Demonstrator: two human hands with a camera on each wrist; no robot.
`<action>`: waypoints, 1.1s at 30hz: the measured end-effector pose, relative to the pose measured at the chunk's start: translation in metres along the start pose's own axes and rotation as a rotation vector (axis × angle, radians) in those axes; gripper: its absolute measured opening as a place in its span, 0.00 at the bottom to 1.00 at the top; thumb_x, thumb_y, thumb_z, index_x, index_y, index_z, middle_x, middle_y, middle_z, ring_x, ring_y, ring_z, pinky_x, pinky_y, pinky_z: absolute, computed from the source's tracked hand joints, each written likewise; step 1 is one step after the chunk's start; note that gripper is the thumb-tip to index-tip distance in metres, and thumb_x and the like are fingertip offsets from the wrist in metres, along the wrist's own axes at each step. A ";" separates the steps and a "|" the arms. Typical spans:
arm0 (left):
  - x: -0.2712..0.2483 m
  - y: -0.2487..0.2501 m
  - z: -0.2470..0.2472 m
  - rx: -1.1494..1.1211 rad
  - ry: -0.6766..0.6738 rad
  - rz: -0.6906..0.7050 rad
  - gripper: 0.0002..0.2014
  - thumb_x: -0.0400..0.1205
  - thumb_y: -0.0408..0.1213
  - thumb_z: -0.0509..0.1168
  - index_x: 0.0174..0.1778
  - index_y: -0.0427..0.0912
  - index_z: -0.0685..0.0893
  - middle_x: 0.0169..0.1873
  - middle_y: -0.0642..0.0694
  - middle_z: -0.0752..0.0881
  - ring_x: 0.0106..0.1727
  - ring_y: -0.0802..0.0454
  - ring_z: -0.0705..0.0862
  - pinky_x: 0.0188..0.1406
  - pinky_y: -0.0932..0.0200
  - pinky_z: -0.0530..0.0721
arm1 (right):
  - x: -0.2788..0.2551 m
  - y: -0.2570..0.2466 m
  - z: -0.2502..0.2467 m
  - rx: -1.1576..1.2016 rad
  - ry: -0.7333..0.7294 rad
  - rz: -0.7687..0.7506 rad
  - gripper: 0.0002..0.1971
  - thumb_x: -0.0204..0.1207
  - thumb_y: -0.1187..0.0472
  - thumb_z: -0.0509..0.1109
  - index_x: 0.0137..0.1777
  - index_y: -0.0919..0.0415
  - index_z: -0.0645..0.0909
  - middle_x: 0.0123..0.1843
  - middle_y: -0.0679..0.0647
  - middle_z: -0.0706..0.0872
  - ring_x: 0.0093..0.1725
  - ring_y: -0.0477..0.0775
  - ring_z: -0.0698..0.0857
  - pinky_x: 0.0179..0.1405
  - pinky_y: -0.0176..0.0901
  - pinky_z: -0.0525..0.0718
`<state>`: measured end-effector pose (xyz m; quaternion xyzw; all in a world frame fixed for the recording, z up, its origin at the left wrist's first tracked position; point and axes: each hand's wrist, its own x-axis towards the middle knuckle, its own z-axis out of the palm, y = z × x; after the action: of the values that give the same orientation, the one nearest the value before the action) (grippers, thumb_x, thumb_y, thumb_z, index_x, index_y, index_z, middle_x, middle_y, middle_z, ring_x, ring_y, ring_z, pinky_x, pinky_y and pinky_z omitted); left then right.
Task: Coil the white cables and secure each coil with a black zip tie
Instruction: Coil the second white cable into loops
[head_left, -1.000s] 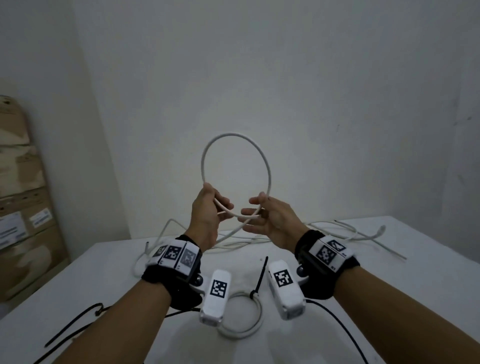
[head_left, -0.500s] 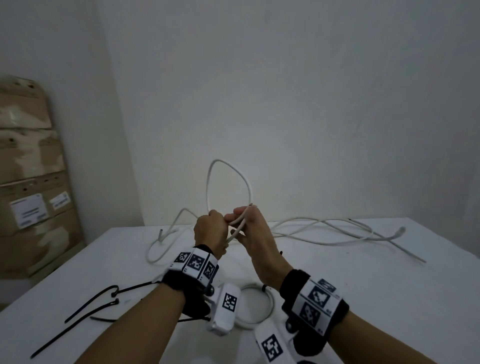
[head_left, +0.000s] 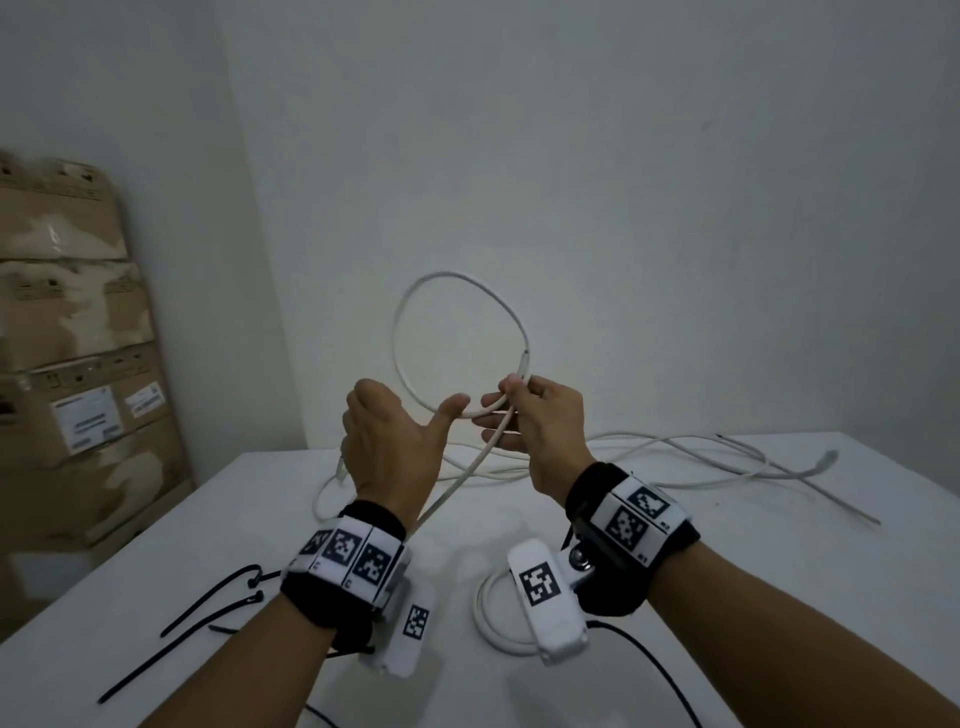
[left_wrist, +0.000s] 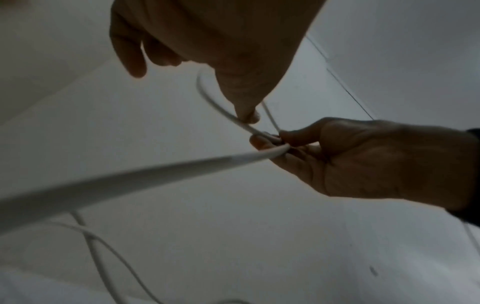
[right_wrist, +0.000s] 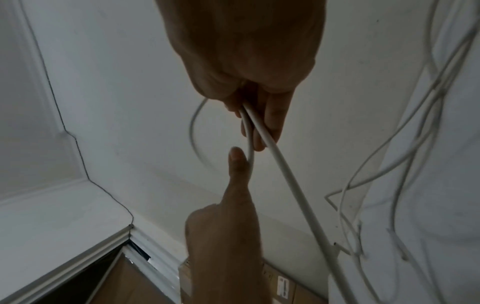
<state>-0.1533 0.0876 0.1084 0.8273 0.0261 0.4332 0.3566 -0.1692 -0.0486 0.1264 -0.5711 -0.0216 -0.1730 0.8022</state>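
Head cam shows the white cable bent into one round loop held up in the air in front of the wall, above the white table. The right hand pinches the spot where the loop crosses itself, thumb and fingers curled round both strands, with the cut end of the cable poking up just above the fingers. The left hand is mostly open, fingers relaxed, thumb stuck out sideways and touching the bottom of the loop just beside the right hand's fingers. From the pinch, the long tail of the cable runs down between the two wrists toward the table.

Right wrist cam backs this up: two strands side by side between the right fingers, and the left thumb tip resting against one of them.

Below the right wrist, a finished coil lies flat on the table, partly hidden by the wrist camera. More loose white cables sprawl across the far side of the table, well behind the hands. A few black zip ties lie at the near left. Stacked cardboard boxes stand against the left wall.
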 end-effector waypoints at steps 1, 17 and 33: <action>0.003 -0.002 -0.003 0.008 0.004 0.055 0.32 0.68 0.66 0.71 0.45 0.40 0.69 0.41 0.43 0.75 0.43 0.45 0.73 0.37 0.49 0.74 | 0.001 0.000 0.000 -0.006 -0.001 0.000 0.10 0.83 0.63 0.65 0.42 0.68 0.80 0.39 0.63 0.89 0.32 0.61 0.88 0.33 0.51 0.90; 0.003 0.024 -0.004 -0.746 -0.600 -0.135 0.16 0.88 0.44 0.56 0.50 0.44 0.88 0.38 0.51 0.91 0.43 0.55 0.89 0.39 0.61 0.87 | -0.018 0.012 0.009 -0.263 -0.121 -0.229 0.09 0.82 0.59 0.67 0.46 0.57 0.89 0.39 0.56 0.89 0.32 0.45 0.88 0.31 0.52 0.90; 0.041 0.019 -0.023 -1.487 -0.537 -0.730 0.20 0.90 0.41 0.47 0.40 0.36 0.77 0.16 0.50 0.77 0.16 0.56 0.76 0.25 0.61 0.84 | -0.026 0.042 -0.007 -1.079 -0.279 -0.667 0.15 0.82 0.56 0.64 0.39 0.66 0.80 0.28 0.60 0.81 0.30 0.61 0.76 0.32 0.54 0.76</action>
<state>-0.1498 0.1011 0.1572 0.3940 -0.0848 -0.0132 0.9151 -0.1822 -0.0360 0.0799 -0.8735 -0.2119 -0.3236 0.2956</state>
